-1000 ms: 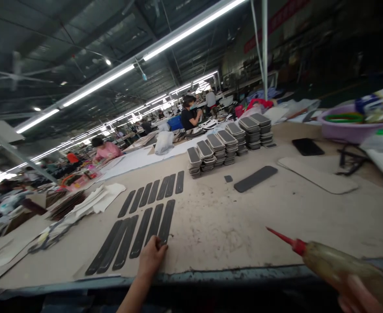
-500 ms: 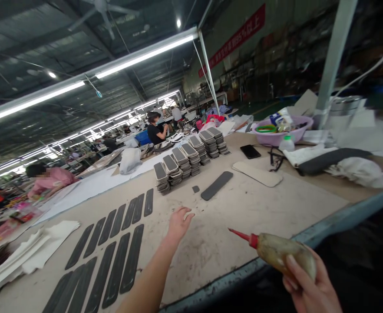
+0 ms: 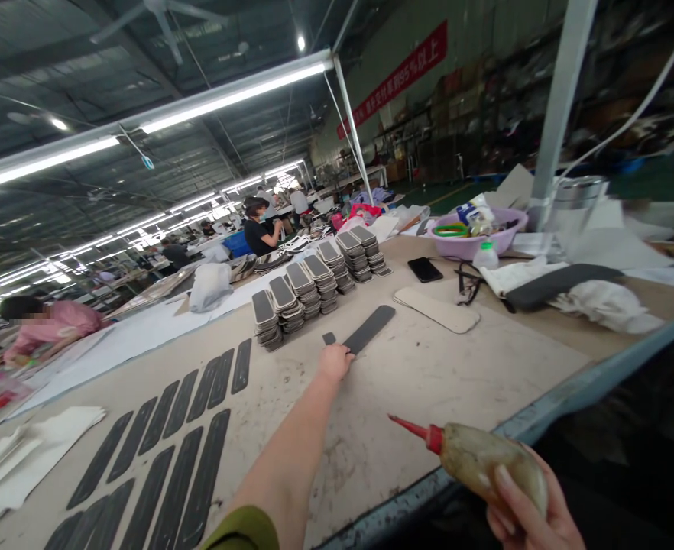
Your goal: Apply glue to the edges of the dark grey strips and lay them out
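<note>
My left hand (image 3: pixel 337 362) reaches over the table, its fingers closed at the near end of a long dark grey strip (image 3: pixel 374 327) with rounded ends. The strip lies on the tabletop, and its near end is hidden by the hand. A small dark square piece (image 3: pixel 328 338) lies just beyond my knuckles. In my right hand (image 3: pixel 535 496), near the table's front edge, is a cloudy squeeze bottle (image 3: pixel 489 462) with a red pointed nozzle, tipped to the left. Two rows of shiny dark strips (image 3: pixel 179 405) lie to the left.
Stacks of dark-topped oblong pieces (image 3: pixel 302 284) stand behind my left hand. A pale oblong panel (image 3: pixel 437 309), a phone (image 3: pixel 425 269), a purple basin (image 3: pixel 474 243) and white cloth (image 3: pixel 612 302) lie to the right. White sheets (image 3: pixel 39 458) are at far left. Other people sit at tables beyond.
My left hand has moved forward and right to the near end of the dark strip, and its fingers have closed there. The right hand still holds the bottle. The view has shifted slightly.
</note>
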`<state>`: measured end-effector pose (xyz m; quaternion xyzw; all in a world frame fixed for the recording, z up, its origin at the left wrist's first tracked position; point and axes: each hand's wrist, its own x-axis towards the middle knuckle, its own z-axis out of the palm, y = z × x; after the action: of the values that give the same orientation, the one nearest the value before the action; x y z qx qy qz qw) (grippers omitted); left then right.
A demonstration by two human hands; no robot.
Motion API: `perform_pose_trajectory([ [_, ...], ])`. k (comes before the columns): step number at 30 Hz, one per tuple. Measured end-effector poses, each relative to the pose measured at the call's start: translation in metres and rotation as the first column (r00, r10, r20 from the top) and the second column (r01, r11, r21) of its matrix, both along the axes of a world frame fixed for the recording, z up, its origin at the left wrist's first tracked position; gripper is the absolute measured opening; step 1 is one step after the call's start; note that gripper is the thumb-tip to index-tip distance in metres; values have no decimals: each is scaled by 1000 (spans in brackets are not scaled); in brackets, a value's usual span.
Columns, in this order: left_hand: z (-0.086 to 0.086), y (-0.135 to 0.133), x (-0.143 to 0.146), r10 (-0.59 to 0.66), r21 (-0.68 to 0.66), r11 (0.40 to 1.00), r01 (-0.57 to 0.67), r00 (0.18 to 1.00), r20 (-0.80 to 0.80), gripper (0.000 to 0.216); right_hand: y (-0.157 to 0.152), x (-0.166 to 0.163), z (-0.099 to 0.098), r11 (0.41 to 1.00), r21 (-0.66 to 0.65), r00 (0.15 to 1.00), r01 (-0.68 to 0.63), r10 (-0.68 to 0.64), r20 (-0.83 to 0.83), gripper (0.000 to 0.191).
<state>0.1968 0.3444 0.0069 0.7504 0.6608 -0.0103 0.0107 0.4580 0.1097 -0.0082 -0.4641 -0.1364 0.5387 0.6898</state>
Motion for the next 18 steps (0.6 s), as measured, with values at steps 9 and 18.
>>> perform_pose_trajectory([
  [9, 34, -17, -3, 5, 173, 985, 3, 999, -46, 32, 1, 2, 0, 1000, -7, 1000, 15, -15, -15, 56],
  [18, 28, -187, -34, -345, 357, 868, 344, 936, -64, 25, -12, -7, 2, 994, 108, 998, -28, 21, 61, 57],
])
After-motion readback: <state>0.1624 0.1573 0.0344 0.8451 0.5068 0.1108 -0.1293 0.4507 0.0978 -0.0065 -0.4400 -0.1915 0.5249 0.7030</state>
